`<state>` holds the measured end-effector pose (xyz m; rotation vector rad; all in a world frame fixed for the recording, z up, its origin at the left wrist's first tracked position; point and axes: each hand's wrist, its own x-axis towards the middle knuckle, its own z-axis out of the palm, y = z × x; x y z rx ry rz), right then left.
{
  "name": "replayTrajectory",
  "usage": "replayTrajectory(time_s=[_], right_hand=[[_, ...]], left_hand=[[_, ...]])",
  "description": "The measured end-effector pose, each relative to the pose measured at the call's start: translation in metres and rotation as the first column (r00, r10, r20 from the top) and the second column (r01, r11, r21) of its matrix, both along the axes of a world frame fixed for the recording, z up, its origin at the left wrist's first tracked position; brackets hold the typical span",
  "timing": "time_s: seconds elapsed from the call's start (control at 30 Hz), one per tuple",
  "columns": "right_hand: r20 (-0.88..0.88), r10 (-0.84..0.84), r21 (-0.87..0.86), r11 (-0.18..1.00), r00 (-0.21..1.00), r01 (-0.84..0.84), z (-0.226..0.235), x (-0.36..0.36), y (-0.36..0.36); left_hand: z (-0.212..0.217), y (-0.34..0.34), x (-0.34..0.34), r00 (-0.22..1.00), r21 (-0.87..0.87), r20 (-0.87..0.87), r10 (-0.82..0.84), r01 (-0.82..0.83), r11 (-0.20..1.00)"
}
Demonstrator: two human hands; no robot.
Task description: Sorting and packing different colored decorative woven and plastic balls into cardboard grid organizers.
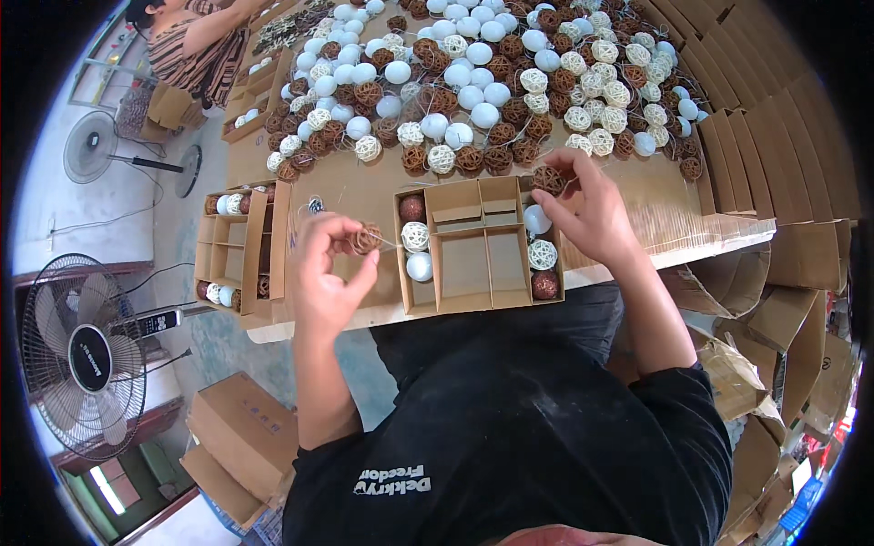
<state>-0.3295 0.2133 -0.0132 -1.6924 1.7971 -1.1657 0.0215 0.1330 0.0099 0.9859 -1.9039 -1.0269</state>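
An open cardboard box with dividers point(462, 244) stands at the table's front edge before me. Down its left column sit a glittery brown ball point(411, 207), a white woven ball point(415, 237) and a smooth white ball point(419, 267). The right column has a white ball point(536, 219), a white woven ball point(543, 255) and a glittery brown ball point(544, 284). Left of the box, my left hand point(331, 264) pinches a brown wicker ball point(365, 239). My right hand point(587, 207) grips another brown wicker ball point(548, 180) at the box's far right corner. The middle compartments hold no balls.
Strung brown and white balls point(482, 77) cover the table's far side. Partly filled boxes point(228, 246) stand at the left. Stacked cardboard point(756, 118) lines the right. Two fans point(89, 357) stand left, and another person point(196, 50) works at the far left.
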Motion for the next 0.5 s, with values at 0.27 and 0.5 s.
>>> replayTrajectory(time_s=[0.27,0.5], right_hand=[[-0.339,-0.032,-0.060,0.998,0.940,0.013,-0.006,0.016,0.005],[-0.357,-0.104,-0.071,0.994,0.928,0.084,-0.010,0.027,0.005]], left_hand=[[0.001,0.038,-0.005,0.957,-0.209,0.282,-0.063,0.126,0.970],[-0.003,0.055,0.001,0.942,-0.195,0.335,-0.009,0.079,0.978]])
